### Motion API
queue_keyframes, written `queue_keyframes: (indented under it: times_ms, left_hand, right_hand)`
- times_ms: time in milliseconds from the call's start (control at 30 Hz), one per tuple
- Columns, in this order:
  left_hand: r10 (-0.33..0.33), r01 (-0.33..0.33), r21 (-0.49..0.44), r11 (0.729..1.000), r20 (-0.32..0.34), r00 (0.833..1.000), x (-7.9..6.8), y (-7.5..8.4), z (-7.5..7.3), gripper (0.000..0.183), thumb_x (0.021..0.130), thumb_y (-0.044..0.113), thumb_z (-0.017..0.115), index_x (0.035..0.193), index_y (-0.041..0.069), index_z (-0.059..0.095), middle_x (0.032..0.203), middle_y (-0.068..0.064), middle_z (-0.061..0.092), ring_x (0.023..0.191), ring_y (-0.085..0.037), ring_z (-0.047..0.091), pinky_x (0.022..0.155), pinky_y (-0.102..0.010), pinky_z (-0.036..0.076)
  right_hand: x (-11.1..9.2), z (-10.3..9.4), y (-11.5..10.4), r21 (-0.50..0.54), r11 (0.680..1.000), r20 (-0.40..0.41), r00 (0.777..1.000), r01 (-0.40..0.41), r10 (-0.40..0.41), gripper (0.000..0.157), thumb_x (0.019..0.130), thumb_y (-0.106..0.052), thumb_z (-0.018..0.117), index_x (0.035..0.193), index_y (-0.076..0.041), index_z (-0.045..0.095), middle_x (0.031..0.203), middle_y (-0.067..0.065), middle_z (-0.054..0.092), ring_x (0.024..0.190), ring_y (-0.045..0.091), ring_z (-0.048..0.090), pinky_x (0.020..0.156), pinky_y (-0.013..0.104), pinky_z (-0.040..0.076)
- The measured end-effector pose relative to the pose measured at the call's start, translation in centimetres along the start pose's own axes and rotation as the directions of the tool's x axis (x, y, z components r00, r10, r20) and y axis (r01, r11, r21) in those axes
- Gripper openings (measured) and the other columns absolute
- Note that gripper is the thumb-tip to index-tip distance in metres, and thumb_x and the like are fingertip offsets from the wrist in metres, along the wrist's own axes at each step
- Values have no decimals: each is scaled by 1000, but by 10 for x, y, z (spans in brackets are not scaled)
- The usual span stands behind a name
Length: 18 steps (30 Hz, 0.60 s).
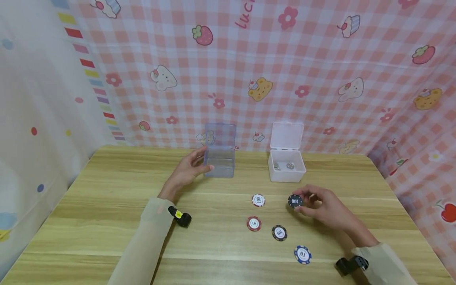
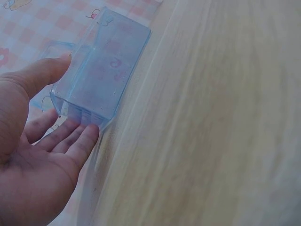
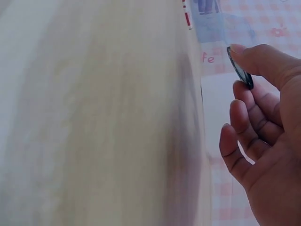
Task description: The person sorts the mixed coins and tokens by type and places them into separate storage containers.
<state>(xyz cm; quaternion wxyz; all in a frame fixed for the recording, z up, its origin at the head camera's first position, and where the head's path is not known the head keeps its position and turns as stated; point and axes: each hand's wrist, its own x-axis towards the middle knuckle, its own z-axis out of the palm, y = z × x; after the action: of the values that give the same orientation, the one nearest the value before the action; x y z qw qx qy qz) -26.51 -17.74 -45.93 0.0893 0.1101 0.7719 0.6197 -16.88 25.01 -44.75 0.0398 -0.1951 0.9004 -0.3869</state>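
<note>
My right hand [image 1: 322, 204] pinches a black poker chip [image 1: 295, 201] marked 100 between thumb and index finger; the right wrist view shows this chip [image 3: 240, 68] edge-on, the other fingers loosely curled below. My left hand [image 1: 187, 168] holds the left end of a clear bluish plastic box [image 1: 219, 171], thumb at the top rim and fingers along the outer side wall. The box's lid [image 1: 220, 134] stands raised at the back. On the table lie a white-and-red chip [image 1: 258, 200], a red chip [image 1: 254, 223], a black-and-tan chip [image 1: 279, 232] and a blue chip [image 1: 303, 254].
A small white box [image 1: 287, 177] with its lid [image 1: 286, 135] raised stands at the back, right of the bluish box. Small silvery round pieces [image 1: 290, 166] lie inside it. A patterned cloth [image 1: 231, 59] hangs behind the wooden table [image 1: 117, 198].
</note>
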Motion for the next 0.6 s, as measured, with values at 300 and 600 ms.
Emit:
queue_keyframes:
  times_ms: [300,600]
  left_hand:
    - [5,-5,1,1000,8,1000,3,-3,-1,83,81,28,73,148,17,26,151,-5,32,139,-25,30,113,-42,30]
    - [-12,13,-38,999,39,999,-4,10,-2,81,84,19,72,149,14,24,154,-11,26,141,-30,24,114,-45,27]
  right_hand:
    - [10,0,-14,27,1000,-71,997,2,-1,36,78,-29,77,111,-28,64,87,-3,60,83,17,55,72,28,52]
    - [22,7,-29,57,997,-109,993,55,-49,34,78,-28,77,109,-22,64,88,-1,59,84,19,54,72,29,52]
